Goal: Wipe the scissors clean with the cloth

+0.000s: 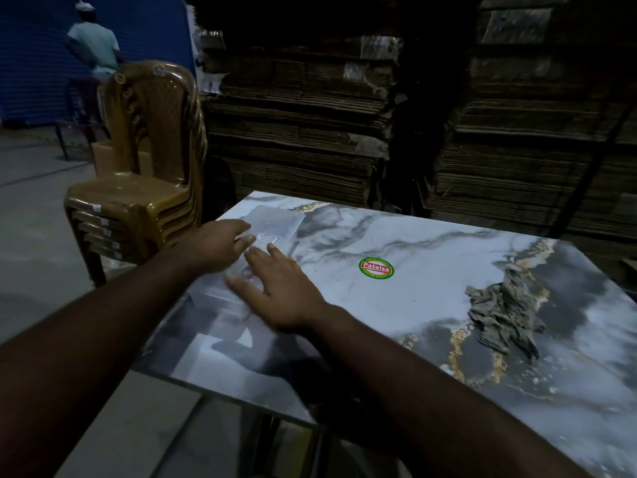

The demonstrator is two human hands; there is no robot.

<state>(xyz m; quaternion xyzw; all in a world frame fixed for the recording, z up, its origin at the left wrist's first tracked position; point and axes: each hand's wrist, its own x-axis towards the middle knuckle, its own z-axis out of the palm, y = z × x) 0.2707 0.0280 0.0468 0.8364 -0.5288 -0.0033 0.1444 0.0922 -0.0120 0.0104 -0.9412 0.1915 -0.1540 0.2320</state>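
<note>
A crumpled grey-green cloth point(503, 315) lies on the right part of the marble-patterned table point(396, 305). At the table's left edge stands a clear plastic box point(279, 224). Both hands are on it. My left hand point(217, 246) touches its far part with the fingers stretched out. My right hand point(275, 288) lies flat across its near part, fingers spread. No scissors can be made out; what the box holds is blurred and hidden under my hands.
A round red and green sticker point(376, 268) sits mid-table. Stacked brown plastic chairs point(144, 188) stand left of the table. Tall piles of flattened cardboard point(300, 132) rise behind it. A person point(93, 46) stands far off at the back left.
</note>
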